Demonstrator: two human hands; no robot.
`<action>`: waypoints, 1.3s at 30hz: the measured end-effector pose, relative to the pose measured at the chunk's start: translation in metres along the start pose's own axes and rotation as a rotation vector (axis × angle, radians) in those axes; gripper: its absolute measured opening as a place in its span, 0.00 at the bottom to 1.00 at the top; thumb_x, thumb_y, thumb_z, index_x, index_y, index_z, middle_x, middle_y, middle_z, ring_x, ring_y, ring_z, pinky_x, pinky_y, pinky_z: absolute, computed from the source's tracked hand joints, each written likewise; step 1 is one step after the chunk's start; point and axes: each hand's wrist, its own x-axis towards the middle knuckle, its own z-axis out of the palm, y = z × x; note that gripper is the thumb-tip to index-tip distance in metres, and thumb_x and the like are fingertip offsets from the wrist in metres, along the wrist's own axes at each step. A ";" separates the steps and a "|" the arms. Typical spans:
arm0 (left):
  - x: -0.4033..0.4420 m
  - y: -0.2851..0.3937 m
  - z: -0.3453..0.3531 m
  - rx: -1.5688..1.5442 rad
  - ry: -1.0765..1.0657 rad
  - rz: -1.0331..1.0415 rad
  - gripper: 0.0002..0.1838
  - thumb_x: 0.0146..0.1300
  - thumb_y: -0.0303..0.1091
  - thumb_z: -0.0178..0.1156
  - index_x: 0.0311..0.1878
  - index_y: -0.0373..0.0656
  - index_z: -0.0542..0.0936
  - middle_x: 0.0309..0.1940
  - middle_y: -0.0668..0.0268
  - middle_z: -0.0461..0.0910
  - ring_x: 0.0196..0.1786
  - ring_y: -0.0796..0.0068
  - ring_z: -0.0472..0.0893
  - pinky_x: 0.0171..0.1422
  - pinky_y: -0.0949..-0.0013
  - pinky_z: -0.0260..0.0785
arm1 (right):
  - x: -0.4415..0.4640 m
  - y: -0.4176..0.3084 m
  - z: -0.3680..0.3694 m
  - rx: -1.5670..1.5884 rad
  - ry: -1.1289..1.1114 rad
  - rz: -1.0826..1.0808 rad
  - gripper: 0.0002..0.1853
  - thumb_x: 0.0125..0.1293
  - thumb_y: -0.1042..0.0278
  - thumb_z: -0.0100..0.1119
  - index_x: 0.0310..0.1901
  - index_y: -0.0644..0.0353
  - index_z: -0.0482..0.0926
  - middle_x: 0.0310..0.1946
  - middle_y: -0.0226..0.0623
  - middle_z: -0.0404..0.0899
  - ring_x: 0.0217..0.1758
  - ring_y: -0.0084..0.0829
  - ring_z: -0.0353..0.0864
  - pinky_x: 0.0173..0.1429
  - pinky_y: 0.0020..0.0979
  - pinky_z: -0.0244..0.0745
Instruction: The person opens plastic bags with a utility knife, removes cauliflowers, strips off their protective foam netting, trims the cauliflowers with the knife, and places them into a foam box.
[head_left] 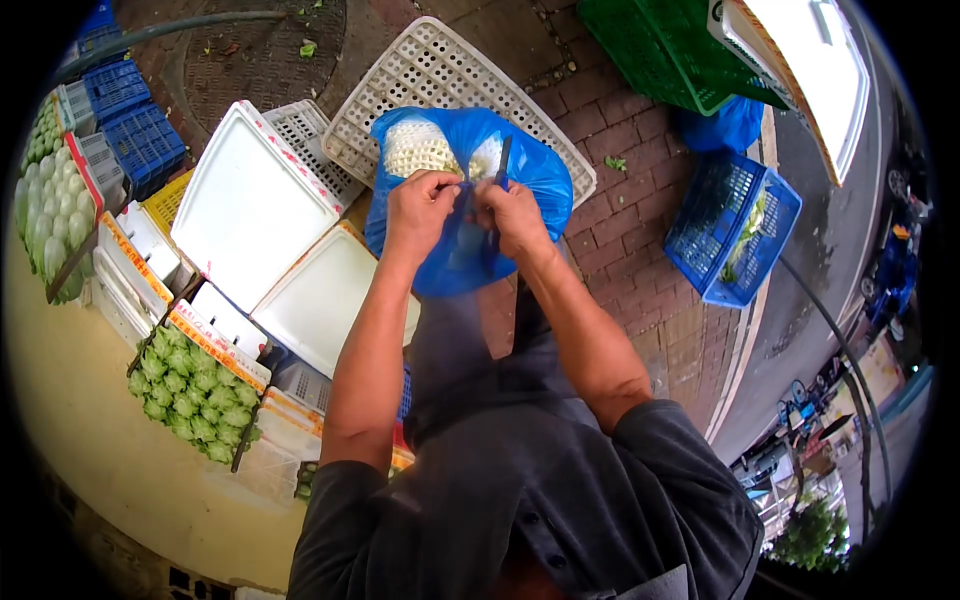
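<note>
A large blue plastic bag [545, 165] sits in front of me on an upturned-looking white perforated crate [430, 60]. Through its opening shows a pale bundle in white foam netting [418, 148], with another whitish item [486, 157] beside it. My left hand [420, 212] is closed in a pinch over the bag, its fingertips on what looks like the plastic at the opening. My right hand [512, 215] is wrapped round a slim dark-and-blue knife [503, 158] that points away from me. Both hands are close together; the exact grip between them is partly hidden.
On the left stand white foam boxes [255, 200], a crate of green leafy heads [195, 390], pale long vegetables [58, 205] and blue crates [130, 105]. To the right, a blue basket [715, 230] with leaves and a green crate [665, 45] border the road.
</note>
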 end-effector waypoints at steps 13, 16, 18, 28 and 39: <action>0.008 -0.009 -0.010 0.036 -0.135 0.079 0.12 0.63 0.28 0.68 0.48 0.34 0.86 0.39 0.60 0.84 0.35 0.74 0.83 0.41 0.72 0.75 | 0.001 -0.027 0.001 0.091 -0.015 0.197 0.06 0.62 0.71 0.60 0.29 0.62 0.77 0.23 0.33 0.73 0.19 0.25 0.67 0.36 0.37 0.81; 0.009 -0.007 -0.012 0.009 -0.163 0.019 0.12 0.62 0.29 0.68 0.47 0.36 0.86 0.42 0.54 0.86 0.40 0.63 0.87 0.46 0.67 0.78 | 0.001 -0.035 0.001 0.105 -0.004 0.246 0.07 0.61 0.71 0.60 0.29 0.64 0.77 0.24 0.35 0.74 0.18 0.26 0.68 0.35 0.37 0.81; 0.009 -0.005 -0.013 0.044 -0.167 -0.001 0.12 0.63 0.31 0.68 0.47 0.36 0.86 0.42 0.54 0.86 0.41 0.62 0.87 0.45 0.67 0.77 | 0.004 -0.037 -0.001 0.090 -0.014 0.261 0.07 0.61 0.72 0.60 0.29 0.65 0.77 0.24 0.36 0.74 0.18 0.26 0.67 0.34 0.38 0.81; 0.007 -0.012 -0.007 0.102 -0.065 0.102 0.11 0.67 0.33 0.63 0.44 0.35 0.85 0.41 0.53 0.86 0.42 0.57 0.86 0.49 0.62 0.76 | 0.010 -0.036 0.005 -0.201 -0.008 0.082 0.09 0.61 0.70 0.60 0.24 0.60 0.76 0.18 0.30 0.72 0.18 0.23 0.69 0.34 0.33 0.80; 0.006 -0.012 -0.005 0.050 -0.056 0.057 0.10 0.68 0.31 0.62 0.45 0.34 0.84 0.40 0.53 0.86 0.41 0.60 0.85 0.48 0.63 0.76 | 0.003 -0.024 0.004 -0.521 0.030 -0.226 0.12 0.67 0.64 0.60 0.38 0.66 0.83 0.28 0.31 0.81 0.30 0.20 0.78 0.34 0.25 0.74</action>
